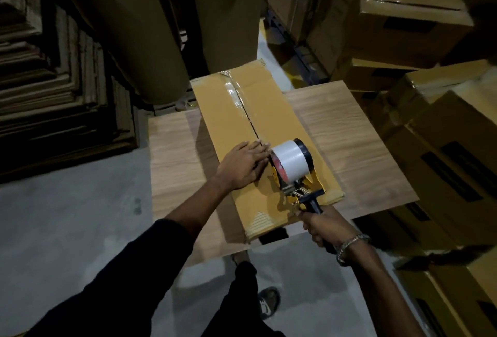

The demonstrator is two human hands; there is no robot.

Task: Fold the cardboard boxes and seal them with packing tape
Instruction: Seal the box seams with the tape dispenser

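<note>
The left hand (pixel 243 165) lies flat, fingers spread, on the smooth tan cardboard box (pixel 258 132); the right hand (pixel 321 225) grips the tape dispenser (pixel 291 172) by its black handle. The box lies lengthwise across the wood-grain worktop (pixel 349 132), glossy clear tape (pixel 236 97) along its centre seam toward the far edge.

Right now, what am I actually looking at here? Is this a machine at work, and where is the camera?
There is no machine: a person works with two bare hands, and the single camera sits on their head, looking forward and down. A flat brown cardboard box lies on a wooden table. The left hand presses flat on the box beside its centre seam. The right hand grips the black handle of a tape dispenser, which carries a white roll and rests on the box near its closer end. Shiny clear tape already covers the far part of the seam. More cardboard boxes are stacked at the right, and large brown rolls stand behind the table.
</note>
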